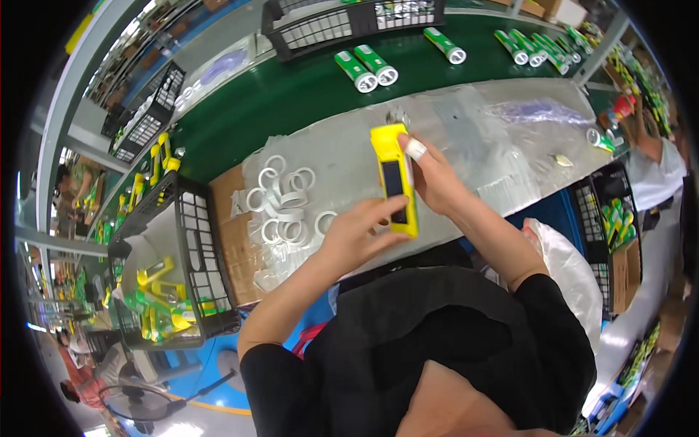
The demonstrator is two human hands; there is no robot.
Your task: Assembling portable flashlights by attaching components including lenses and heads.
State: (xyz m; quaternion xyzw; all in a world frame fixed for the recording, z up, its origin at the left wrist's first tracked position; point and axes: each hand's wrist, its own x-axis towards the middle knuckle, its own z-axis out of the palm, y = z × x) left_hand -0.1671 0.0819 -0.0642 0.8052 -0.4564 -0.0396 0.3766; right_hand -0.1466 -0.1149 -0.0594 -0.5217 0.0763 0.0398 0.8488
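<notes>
A long yellow flashlight (408, 211) with a dark rectangular panel along its side is held upright over the covered bench. My left hand (357, 231) grips its lower end, thumb and finger closed about it. Around the upper part, my right hand (431, 175) is wrapped, with a white band on one digit. Several loose white rings (293, 199) lie in a heap to the left of my hands. One more white ring (325, 223) sits close beside my left hand.
Behind the bench runs a green conveyor (291, 102) carrying several green flashlights (357, 71). A black crate (207, 247) of yellow-and-green pieces stands at left, another crate (349, 29) at the back. Clear plastic film (539, 111) lies at right. A co-worker (648, 164) is at far right.
</notes>
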